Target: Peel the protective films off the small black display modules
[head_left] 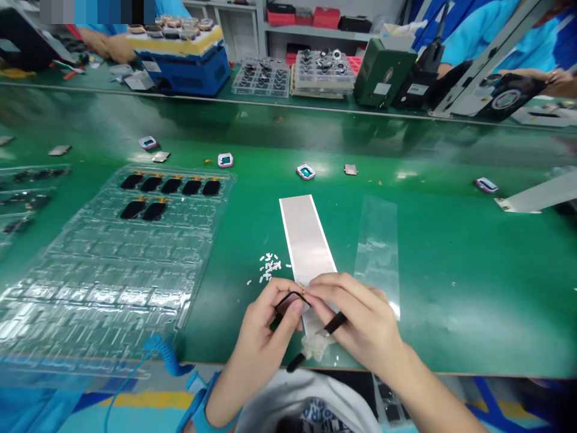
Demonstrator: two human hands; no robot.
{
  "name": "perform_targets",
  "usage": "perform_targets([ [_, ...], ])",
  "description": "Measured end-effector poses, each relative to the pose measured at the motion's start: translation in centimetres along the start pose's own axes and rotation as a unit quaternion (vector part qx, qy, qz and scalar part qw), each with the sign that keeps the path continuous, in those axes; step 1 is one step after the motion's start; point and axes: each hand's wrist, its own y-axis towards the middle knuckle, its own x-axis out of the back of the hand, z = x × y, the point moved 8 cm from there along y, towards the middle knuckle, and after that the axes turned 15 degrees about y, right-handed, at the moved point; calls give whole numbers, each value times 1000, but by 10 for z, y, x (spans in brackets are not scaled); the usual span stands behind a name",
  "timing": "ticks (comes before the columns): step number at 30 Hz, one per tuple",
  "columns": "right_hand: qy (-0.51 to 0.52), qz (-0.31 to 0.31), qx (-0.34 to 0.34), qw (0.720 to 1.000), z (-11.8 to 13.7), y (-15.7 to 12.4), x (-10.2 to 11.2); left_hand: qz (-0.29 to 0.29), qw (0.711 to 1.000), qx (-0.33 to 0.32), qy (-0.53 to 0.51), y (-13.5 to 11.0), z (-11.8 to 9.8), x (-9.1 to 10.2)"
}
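My left hand pinches a small dark rounded screen piece between thumb and fingers, near the table's front edge. My right hand is closed beside it, fingertips touching the piece's right edge, and it holds black tweezers with a bit of crumpled clear film. Both hands hover over the lower end of a long white strip. A small heap of white peeled bits lies just left of the strip.
A clear plastic tray with several dark screen pieces lies at left. A clear film strip lies right of the white strip. Small pink-rimmed parts dot the green table. Boxes, trays and other workers' arms line the far side.
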Motion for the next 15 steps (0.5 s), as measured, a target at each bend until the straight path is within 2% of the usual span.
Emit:
perform_targets([
  [4,-56,20,14,998,-1,-6,-8,-19,999,7,39,0,2,3],
  [11,-66,28,1,997,1,-2,-16,-64,996,2,56,-3,4,7],
  [13,-69,48,-20,996,-3,4,-16,-64,997,6,51,-4,7,6],
  [15,-29,70,-74,994,-13,14,-13,-60,997,2,48,-4,9,5],
])
